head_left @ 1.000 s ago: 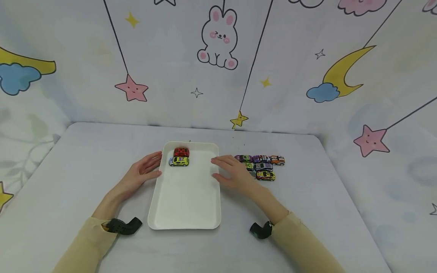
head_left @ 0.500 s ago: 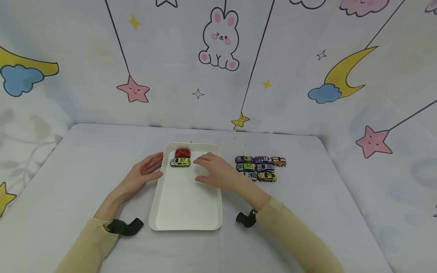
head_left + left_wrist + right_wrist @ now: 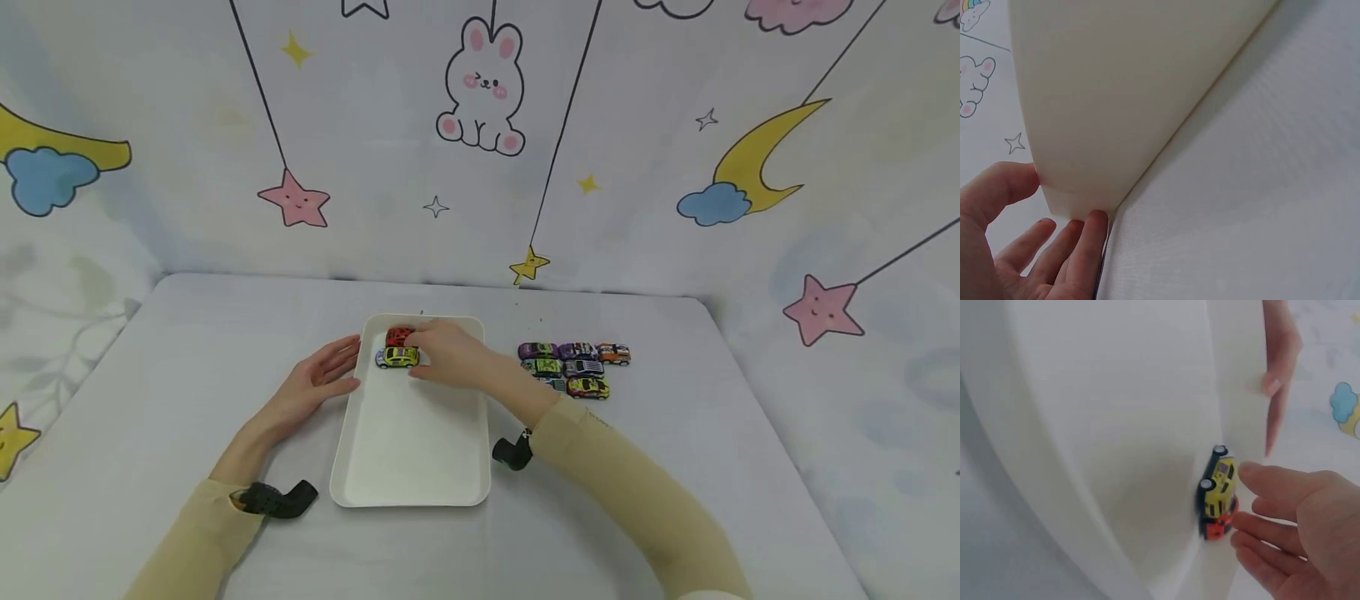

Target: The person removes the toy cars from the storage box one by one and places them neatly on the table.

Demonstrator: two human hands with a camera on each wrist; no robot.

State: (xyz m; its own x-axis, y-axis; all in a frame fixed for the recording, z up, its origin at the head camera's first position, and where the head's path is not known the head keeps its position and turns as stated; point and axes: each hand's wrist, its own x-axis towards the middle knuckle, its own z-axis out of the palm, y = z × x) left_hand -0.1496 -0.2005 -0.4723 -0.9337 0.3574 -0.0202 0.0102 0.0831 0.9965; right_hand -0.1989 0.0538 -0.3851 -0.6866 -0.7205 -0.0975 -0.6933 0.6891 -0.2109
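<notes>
Inside the white tray (image 3: 409,458), near its far left corner, a red toy car (image 3: 395,337) and a yellow toy car (image 3: 397,357) stand side by side. My right hand (image 3: 456,357) reaches over the tray to their right ends, its fingertips covering part of the red car. The right wrist view shows the thumb by the yellow car (image 3: 1222,478) and the other fingers by the red car (image 3: 1215,531); whether they touch is hard to tell. My left hand (image 3: 300,387) rests fairly straight fingers and thumb against the tray's left side.
Right of the tray, several toy cars sit close together in rows on the white table (image 3: 637,500), among them an orange car (image 3: 613,354) and a yellow-and-red car (image 3: 588,388). My right forearm partly hides one. A cartoon-printed backdrop (image 3: 375,125) rises behind the table.
My right hand has moved left from the tray's right rim across to the red and yellow cars. The left hand stays at the tray's left side.
</notes>
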